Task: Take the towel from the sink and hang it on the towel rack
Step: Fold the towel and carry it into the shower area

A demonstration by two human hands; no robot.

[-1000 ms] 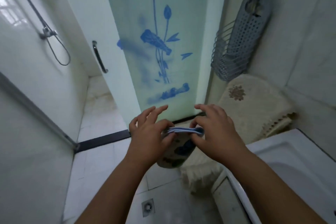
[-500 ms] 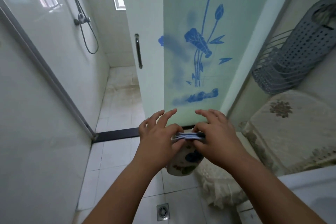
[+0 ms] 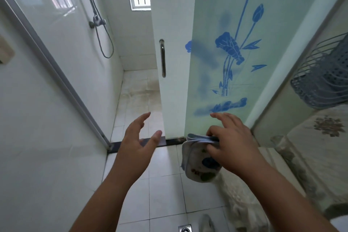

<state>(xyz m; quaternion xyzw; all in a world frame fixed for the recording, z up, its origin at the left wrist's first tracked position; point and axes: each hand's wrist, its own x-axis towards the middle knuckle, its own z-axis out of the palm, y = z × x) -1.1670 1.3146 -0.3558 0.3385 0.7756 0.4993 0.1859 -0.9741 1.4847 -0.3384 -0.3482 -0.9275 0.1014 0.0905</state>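
While the right hand (image 3: 228,143) pinches the folded towel (image 3: 197,158) by its top edge, cloth sagging limp beneath, the left hand (image 3: 139,141) hovers spread and empty beside it; light, floppy, best gripped along that hem.

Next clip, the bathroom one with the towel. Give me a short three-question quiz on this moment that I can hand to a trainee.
1. True or false: both hands grip the towel.
2. Which thing hangs on the wall at the far right? A) a grey perforated basket B) a mirror C) a shelf of bottles
3. Fill in: the metal handle is mounted on the sliding glass ____.

Key
1. False. Only the right hand pinches its folded top edge; the left hand is open and apart from it.
2. A, the grey perforated basket.
3. door.
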